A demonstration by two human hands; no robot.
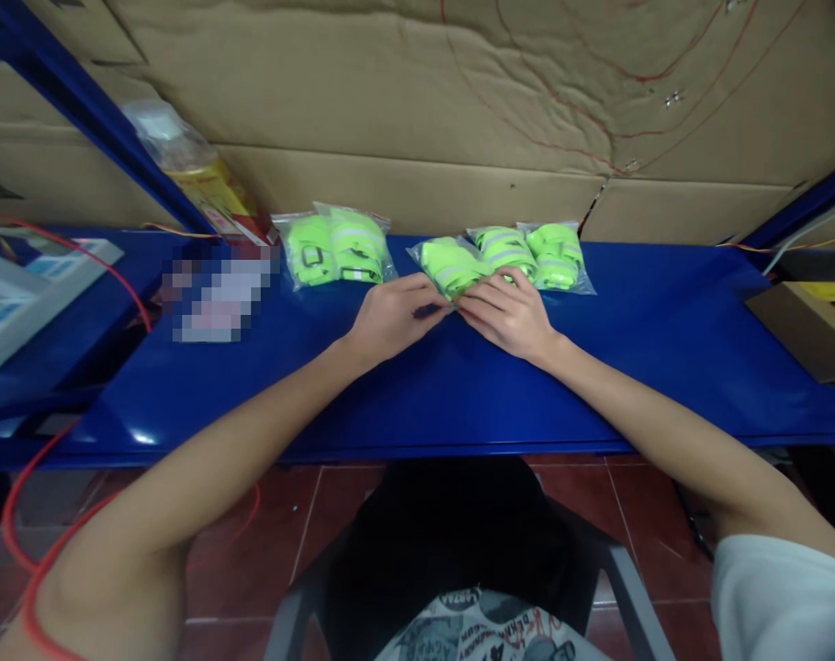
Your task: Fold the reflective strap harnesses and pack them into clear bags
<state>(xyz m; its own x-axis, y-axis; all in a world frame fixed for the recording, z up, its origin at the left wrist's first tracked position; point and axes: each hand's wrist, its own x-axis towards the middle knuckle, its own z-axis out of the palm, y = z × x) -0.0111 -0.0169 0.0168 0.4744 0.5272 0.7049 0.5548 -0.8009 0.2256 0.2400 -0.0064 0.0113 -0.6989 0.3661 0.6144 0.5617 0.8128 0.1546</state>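
Note:
My left hand point(391, 317) and my right hand point(509, 312) meet at the middle of the blue shelf point(458, 386), fingers pinched on the near edge of a clear bag of neon-green straps point(448, 264). Two more such bags lie close by: one point(335, 244) to the left and one point(541, 254) just behind my right hand, holding two green bundles. All bags rest flat on the shelf against the cardboard wall.
A cardboard wall point(458, 110) backs the shelf. A wrapped yellow-and-red packet point(197, 174) leans at the left by a blue post point(93, 110). A white box point(17, 294) sits far left, a brown box point(803, 326) far right. A red cord point(24, 514) hangs below.

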